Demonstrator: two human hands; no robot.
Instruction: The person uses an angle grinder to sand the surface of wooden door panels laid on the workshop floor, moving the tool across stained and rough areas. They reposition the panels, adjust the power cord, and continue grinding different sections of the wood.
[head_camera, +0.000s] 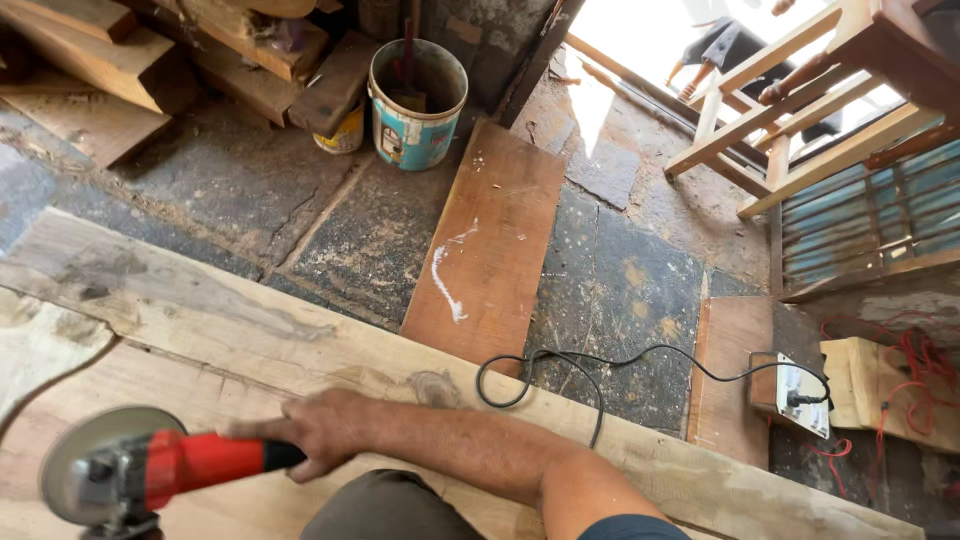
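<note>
Head view, looking down. Nearest: the right hand (320, 430), forearm stretched across from lower right, fingers (262, 430) clenched around the black rear handle of a red angle grinder (160, 470). Grinder lies low left over the wide pale plank (250, 330), its grey disc (85, 470) at the far left end, tilted toward the camera. Left hand not in view.

The plank runs diagonally from upper left to lower right; its far edge is rough and meets the dark stone floor (620, 290). A black cord (560, 365) loops over that edge and trails right to a white socket box (800, 400) on a small board, red wires just beside it.

Beyond the plank edge, a reddish-brown board (490, 240) with a white smear lies flat on the floor, open floor on both sides of it.

Farther back: a round bucket (415, 100), teal and white label band, dark tool standing inside; a smaller yellow tin (345, 135) just left of it, under stacked timber (150, 60). Upper right, a bare wooden chair frame (800, 100) by the bright doorway.
</note>
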